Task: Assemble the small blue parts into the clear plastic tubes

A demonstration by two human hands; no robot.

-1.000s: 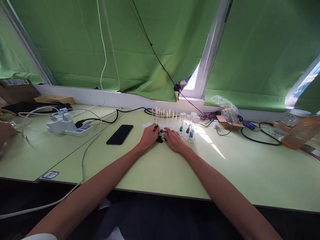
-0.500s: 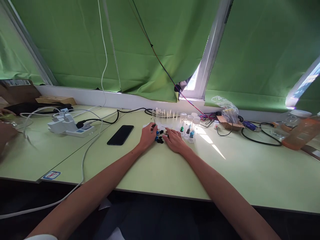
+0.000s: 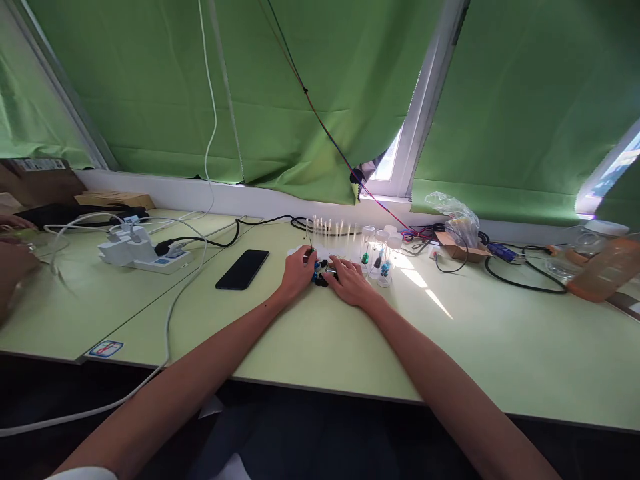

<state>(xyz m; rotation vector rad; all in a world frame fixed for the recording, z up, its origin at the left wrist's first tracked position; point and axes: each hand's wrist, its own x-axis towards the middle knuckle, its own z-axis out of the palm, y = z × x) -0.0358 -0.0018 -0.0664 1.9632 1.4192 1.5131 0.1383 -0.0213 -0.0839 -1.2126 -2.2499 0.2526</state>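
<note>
My left hand (image 3: 299,270) is closed in a pinch around a thin dark needle-like piece (image 3: 311,238), which points upward; its lower end is hidden by the fingers. Between the hands lies a small cluster of black pieces (image 3: 321,282) and blue pieces (image 3: 317,270). My right hand (image 3: 350,280) rests over the cluster's right side, thumb and forefinger apart, fingertips at the small pieces. Just beyond stands a row of thin clear upright tubes (image 3: 333,230). Beside my right hand are clear capped tubes (image 3: 381,257) with green, dark and blue pieces inside.
A black phone (image 3: 243,269) lies left of my hands. Farther left are a white power strip (image 3: 145,253) and a loose white cable (image 3: 175,307). Another person's hand (image 3: 15,267) shows at the left edge. An open cardboard box (image 3: 463,250) and an orange bottle (image 3: 603,270) stand right.
The fingers of my right hand have shifted slightly over the small pieces. My left hand keeps its pinch on the needle-like piece. The view has moved a little.
</note>
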